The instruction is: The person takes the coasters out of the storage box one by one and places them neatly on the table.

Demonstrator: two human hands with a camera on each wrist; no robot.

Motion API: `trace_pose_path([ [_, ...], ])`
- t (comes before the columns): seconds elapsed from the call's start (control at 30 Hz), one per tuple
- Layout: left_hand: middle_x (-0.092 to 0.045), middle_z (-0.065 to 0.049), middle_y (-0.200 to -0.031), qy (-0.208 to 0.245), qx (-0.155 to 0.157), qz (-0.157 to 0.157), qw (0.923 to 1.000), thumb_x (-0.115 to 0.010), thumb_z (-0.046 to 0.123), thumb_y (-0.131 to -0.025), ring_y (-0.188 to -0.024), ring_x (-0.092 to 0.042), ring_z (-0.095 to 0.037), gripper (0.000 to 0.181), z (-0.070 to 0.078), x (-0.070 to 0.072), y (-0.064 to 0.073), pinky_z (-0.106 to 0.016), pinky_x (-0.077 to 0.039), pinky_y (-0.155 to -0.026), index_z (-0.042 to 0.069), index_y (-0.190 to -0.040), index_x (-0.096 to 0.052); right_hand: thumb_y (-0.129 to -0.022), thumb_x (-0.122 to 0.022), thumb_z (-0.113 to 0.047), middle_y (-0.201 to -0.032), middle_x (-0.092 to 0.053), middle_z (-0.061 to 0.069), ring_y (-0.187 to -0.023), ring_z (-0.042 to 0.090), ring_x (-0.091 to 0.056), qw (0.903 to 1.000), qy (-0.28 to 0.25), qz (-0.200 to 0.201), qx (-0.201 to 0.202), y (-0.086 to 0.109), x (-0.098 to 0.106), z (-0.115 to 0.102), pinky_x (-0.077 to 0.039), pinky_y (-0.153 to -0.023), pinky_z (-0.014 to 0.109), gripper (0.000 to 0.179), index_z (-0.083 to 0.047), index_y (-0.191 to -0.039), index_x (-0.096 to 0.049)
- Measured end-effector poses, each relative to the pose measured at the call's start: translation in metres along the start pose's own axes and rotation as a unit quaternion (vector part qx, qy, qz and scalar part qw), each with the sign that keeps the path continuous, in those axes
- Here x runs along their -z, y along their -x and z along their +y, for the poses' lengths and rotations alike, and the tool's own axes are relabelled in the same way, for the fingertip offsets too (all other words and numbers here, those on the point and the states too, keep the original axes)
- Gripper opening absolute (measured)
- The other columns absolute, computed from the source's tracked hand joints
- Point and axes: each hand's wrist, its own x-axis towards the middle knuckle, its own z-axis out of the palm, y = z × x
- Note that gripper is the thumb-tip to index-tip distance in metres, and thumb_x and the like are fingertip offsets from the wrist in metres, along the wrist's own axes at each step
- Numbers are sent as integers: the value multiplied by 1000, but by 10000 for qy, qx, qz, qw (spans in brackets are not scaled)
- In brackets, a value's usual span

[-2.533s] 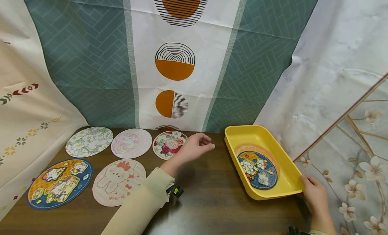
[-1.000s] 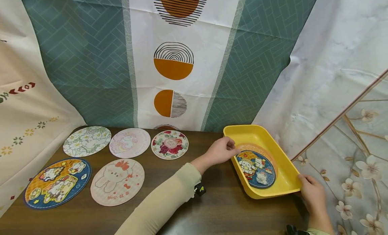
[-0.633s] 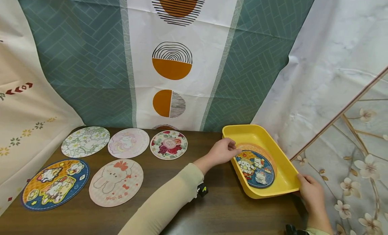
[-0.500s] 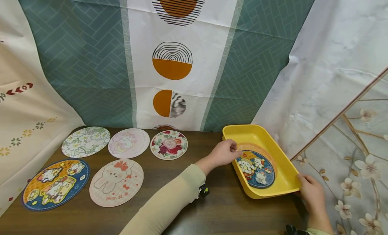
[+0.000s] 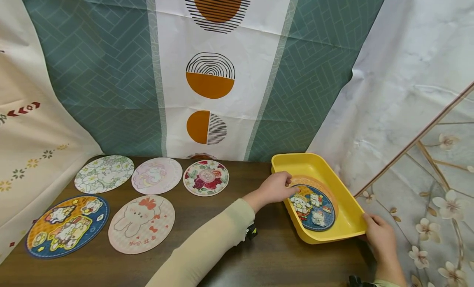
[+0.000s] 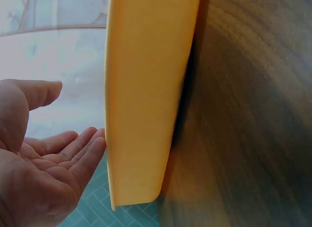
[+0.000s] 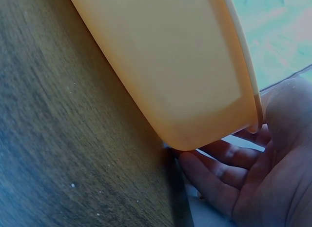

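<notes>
A yellow plastic tray [image 5: 352, 219] sits at the right of the table, its near end raised a little. My right hand [image 5: 381, 237] grips its near right corner; in the right wrist view the fingers [image 7: 209, 180] curl under the rim. My left hand [image 5: 275, 188] is over the tray's left rim, fingers loosely bent and holding nothing; the left wrist view shows the fingertips near the rim, and I cannot tell whether they touch. Inside the tray lies a round blue-and-orange cartoon mat [image 5: 314, 207] on top of an orange-brown round mat [image 5: 332, 192], mostly hidden.
Several round printed mats lie flat on the dark wooden table [image 5: 240, 258] to the left: a rose-print mat [image 5: 205, 178], a unicorn mat [image 5: 157, 176], a green floral mat [image 5: 104, 174], a pink rabbit mat [image 5: 142, 224] and a blue-orange mat [image 5: 68, 226]. Curtains [image 5: 322, 73] surround the table.
My left hand has moved right, from beside the rose-print mat to over the tray's left rim. The right hand keeps its grip on the tray, which stays in place.
</notes>
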Motion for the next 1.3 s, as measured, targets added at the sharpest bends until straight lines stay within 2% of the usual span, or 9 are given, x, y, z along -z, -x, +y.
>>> trace_pose_path([
  [0.2, -75, -7, -132, -861, -169, -228, 9959, -74, 44, -107, -109, -70, -14, 54, 7, -8, -7, -28, -58, -95, 4, -143, -70, -118, -48, -39, -129, -61, 34, -72, 9, -67, 10000, -31, 29, -21, 0, 0, 2, -65, -65, 32, 59, 13, -144, -58],
  [0.33, -74, -4, -127, -1073, -132, -339, 9936, -73, 45, -108, -104, -68, -12, 54, 11, -14, -11, -27, -58, -92, 5, -143, -69, -118, -47, -40, -130, -61, 35, -72, 10, -67, 10000, 15, 3, -26, -1, 0, 3, -65, -65, 32, 60, 13, -144, -58],
  [0.5, -74, 0, -118, -1260, -79, -335, 9914, -73, 42, -108, -95, -64, -10, 48, 13, -21, -14, -25, -56, -87, 6, -138, -70, -118, -47, -42, -131, -61, 34, -73, 10, -67, 10000, 55, -8, -39, -2, 0, 3, -65, -66, 32, 61, 12, -145, -59],
  [0.7, -65, 5, -97, -1650, -166, -383, 9854, -71, 39, -110, -83, -60, -8, 33, 13, -32, -19, -21, -51, -75, 9, -124, -73, -118, -49, -41, -119, -66, 26, -73, 11, -67, 10000, -37, 17, -28, -3, 1, 3, -65, -66, 32, 59, 11, -144, -60],
  [0.9, -65, 5, -98, -2092, -231, -290, 9772, -71, 39, -109, -84, -58, -8, 27, 12, -40, -26, -23, -52, -78, 13, -118, -73, -118, -48, -42, -119, -66, 26, -73, 11, -67, 10000, -53, -7, 31, -2, 2, 2, -65, -66, 31, 60, 12, -144, -59],
  [1.0, -66, 5, -100, -2399, -281, -343, 9698, -70, 40, -110, -87, -59, -9, 25, 10, -45, -28, -24, -54, -80, 15, -113, -73, -118, -49, -41, -120, -65, 27, -73, 11, -68, 10000, -39, -6, 50, -1, 2, 2, -65, -66, 31, 60, 12, -143, -59],
  [1.17, -69, 3, -107, -2848, -291, -378, 9574, -70, 42, -110, -98, -62, -10, 26, 12, -50, -28, -27, -56, -85, 16, -114, -75, -118, -48, -41, -120, -65, 28, -72, 11, -68, 10000, -37, 32, 63, -1, 0, 4, -65, -65, 31, 59, 12, -142, -60],
  [1.3, -70, 5, -100, -2922, -258, -457, 9549, -69, 42, -110, -95, -61, -10, 27, 13, -52, -31, -27, -56, -85, 19, -98, -75, -118, -47, -41, -120, -65, 28, -72, 12, -68, 10000, -29, 44, 49, -1, -1, 4, -65, -65, 31, 60, 12, -143, -60],
])
